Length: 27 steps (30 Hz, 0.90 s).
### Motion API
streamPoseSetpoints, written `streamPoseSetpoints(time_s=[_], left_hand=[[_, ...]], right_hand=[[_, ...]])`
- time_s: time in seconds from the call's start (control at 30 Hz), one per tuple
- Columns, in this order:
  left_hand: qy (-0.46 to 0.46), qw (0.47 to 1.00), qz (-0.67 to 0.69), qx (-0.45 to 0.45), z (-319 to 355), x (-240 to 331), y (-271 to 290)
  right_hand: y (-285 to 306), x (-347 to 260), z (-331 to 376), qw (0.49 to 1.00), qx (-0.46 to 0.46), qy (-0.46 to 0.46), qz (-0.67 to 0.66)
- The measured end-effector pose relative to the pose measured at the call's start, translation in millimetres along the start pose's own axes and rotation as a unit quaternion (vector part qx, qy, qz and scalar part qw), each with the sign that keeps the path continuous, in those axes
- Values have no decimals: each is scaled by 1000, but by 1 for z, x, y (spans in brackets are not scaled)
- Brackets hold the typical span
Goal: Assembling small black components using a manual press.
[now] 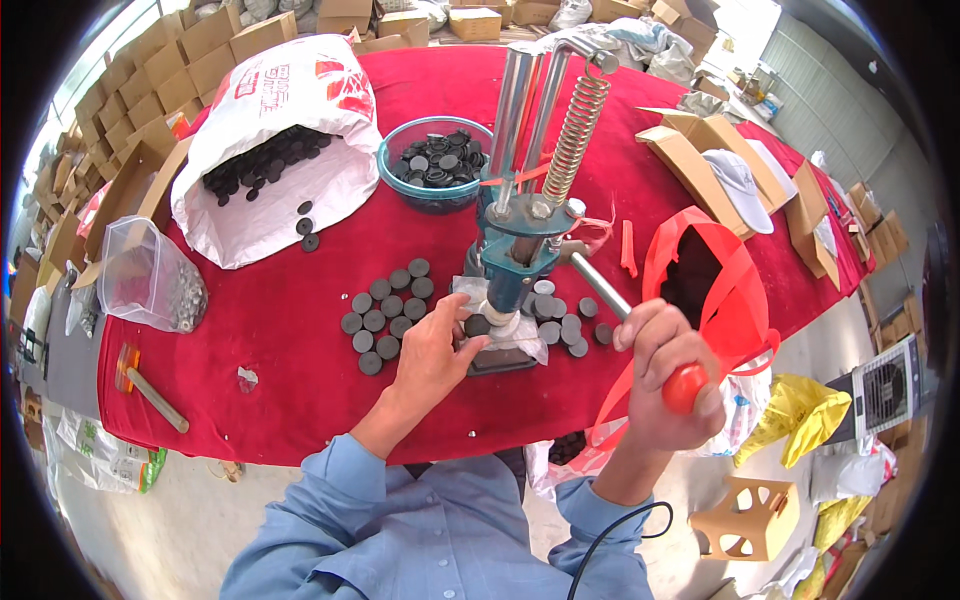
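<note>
A hand-operated lever press [510,285] with a blue-green body, steel columns and a coil spring stands upright on the red cloth. My left hand [425,350] is at its base, thumb and fingers closed around a black disc [477,325] beside the pale lower end of the ram. My right hand [662,365] grips the press's steel lever [600,288] near its red ball knob [685,388]. Loose black discs [375,320] lie in a group left of the press. Several grey-black discs [570,330] lie to its right.
Behind the press is a clear bowl [385,160] of black parts. A white sack [290,225] spills similar parts at the far left. A plastic tub [135,265] and hammer [158,400] lie left; a red bag [740,340] and open carton [690,180] are right.
</note>
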<state>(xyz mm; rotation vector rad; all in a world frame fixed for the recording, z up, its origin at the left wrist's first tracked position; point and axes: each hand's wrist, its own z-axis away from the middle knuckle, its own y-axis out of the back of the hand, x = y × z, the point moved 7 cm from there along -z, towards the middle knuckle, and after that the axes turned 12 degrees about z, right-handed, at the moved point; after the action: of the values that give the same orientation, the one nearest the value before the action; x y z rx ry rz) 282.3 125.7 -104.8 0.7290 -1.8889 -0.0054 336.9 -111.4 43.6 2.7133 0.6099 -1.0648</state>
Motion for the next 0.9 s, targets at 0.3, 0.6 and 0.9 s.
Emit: streamPoseSetpoints(time_s=[0.3,0.6,0.9], left_hand=[[-39,999,-2,-3,-15,-3,-19],[-57,998,-8,14,-18,4,-15],[-40,966,-254,15,-8,-12,46]], right_hand=[[-6,3,-50,996,-39,-72,-32],[-3,2,-7,1000,26,-6,3],[-4,35,86,995,88,-7,-53]])
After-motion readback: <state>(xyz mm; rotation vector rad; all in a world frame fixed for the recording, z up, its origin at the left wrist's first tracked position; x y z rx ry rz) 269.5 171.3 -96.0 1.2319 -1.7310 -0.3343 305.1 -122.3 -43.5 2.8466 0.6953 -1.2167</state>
